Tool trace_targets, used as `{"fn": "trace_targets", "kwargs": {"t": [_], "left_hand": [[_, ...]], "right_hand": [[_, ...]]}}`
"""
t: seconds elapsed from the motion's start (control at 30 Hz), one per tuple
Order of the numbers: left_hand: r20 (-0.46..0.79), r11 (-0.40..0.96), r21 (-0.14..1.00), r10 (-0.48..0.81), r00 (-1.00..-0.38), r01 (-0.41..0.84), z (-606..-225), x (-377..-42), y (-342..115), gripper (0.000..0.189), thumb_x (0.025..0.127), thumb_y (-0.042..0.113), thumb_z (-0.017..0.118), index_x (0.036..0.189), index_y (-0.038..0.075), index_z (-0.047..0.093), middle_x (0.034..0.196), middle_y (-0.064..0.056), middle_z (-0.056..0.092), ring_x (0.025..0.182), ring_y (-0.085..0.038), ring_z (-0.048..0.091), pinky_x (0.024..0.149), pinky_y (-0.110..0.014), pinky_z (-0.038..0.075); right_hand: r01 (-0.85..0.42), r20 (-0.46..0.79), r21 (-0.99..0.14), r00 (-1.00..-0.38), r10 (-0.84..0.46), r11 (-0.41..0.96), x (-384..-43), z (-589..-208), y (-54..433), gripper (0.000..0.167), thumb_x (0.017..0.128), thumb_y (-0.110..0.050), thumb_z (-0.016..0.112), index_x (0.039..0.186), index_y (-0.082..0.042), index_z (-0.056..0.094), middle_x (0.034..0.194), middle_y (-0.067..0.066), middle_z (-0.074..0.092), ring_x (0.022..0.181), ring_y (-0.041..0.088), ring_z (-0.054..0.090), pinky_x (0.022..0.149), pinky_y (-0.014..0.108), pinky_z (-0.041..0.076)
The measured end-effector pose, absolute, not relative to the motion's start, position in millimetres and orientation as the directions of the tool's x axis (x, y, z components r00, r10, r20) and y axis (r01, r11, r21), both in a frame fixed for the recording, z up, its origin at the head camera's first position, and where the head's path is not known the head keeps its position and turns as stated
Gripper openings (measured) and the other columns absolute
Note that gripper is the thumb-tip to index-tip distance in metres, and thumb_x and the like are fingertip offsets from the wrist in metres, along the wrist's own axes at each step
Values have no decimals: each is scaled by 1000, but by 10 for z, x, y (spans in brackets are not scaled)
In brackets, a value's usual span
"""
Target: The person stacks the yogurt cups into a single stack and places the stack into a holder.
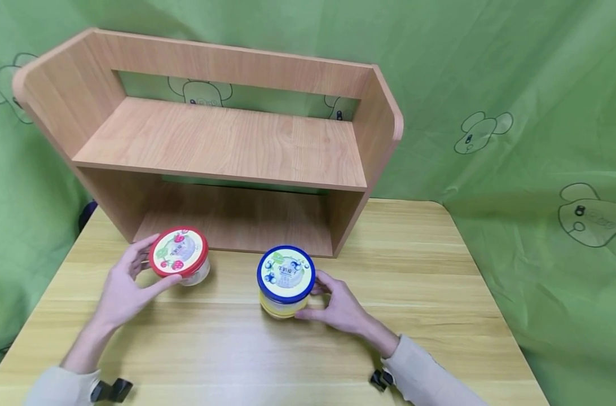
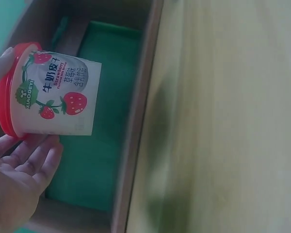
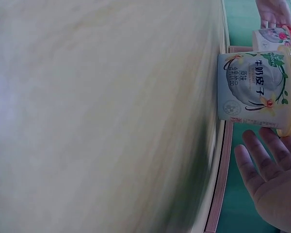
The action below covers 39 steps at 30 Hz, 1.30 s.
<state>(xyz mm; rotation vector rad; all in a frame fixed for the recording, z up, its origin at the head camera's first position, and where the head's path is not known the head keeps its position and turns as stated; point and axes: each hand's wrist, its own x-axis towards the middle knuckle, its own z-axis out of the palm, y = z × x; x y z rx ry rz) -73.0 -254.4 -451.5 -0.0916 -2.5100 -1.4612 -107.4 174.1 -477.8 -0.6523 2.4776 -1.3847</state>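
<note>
My left hand grips a white tub with a red strawberry lid by its lid, thumb on the near side and fingers on the far side. In the left wrist view this tub hangs above the table, tilted in the head view. My right hand holds a yellow-lidded tub near its lid, its base close over the table. A tub with a blue blueberry lid sits on top of the yellow lid. The yellow-lidded tub's lower part is hidden in the head view.
A two-tier wooden shelf stands at the back of the wooden table, behind both hands. Its lower board lies close to the tubs. Green cloth hangs behind and to the right.
</note>
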Motion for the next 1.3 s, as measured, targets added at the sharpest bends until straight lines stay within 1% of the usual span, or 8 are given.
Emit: {"fn": "trace_targets", "kwargs": {"t": [0.4,0.67,0.97,1.13,1.3], "left_hand": [[279,435,867,-15,-960,245,-4243,-693,-2277,84,81,5,89,154,10,48,133,26,56,115,4,57,95,-1,45],[315,377,877,16,-949,298,-4067,-668,-2121,87,78,0,89,154,11,49,137,23,58,119,2,59,97,-4,47],[377,287,882,48,-925,374,-3913,-653,-1968,91,73,-11,88,153,6,49,140,17,61,122,-1,61,100,-7,50],[379,288,879,61,-923,380,-3829,-644,-1907,91,73,-10,88,153,8,49,142,18,59,124,-1,60,101,-7,50],[392,276,876,69,-917,395,-3747,-652,-1845,92,73,-9,89,153,10,49,143,14,60,125,-2,61,102,-8,51]], "right_hand": [[-273,17,-845,-873,-487,460,-1085,-4776,1747,78,78,-31,95,145,-17,58,137,1,73,118,19,72,107,47,58],[-262,4,-847,-874,-487,462,-1083,-4766,1749,79,79,-33,94,147,-19,56,139,0,71,119,19,71,107,48,58],[-256,2,-851,-875,-484,459,-1081,-4767,1747,79,79,-34,94,147,-20,57,138,-1,72,119,19,71,107,48,58],[-257,5,-855,-872,-489,451,-1080,-4763,1746,79,79,-34,94,147,-20,56,138,-1,72,119,18,71,107,48,58],[-260,7,-855,-871,-491,448,-1081,-4765,1750,79,80,-33,94,148,-21,56,140,-1,71,120,19,70,107,48,58]]}}
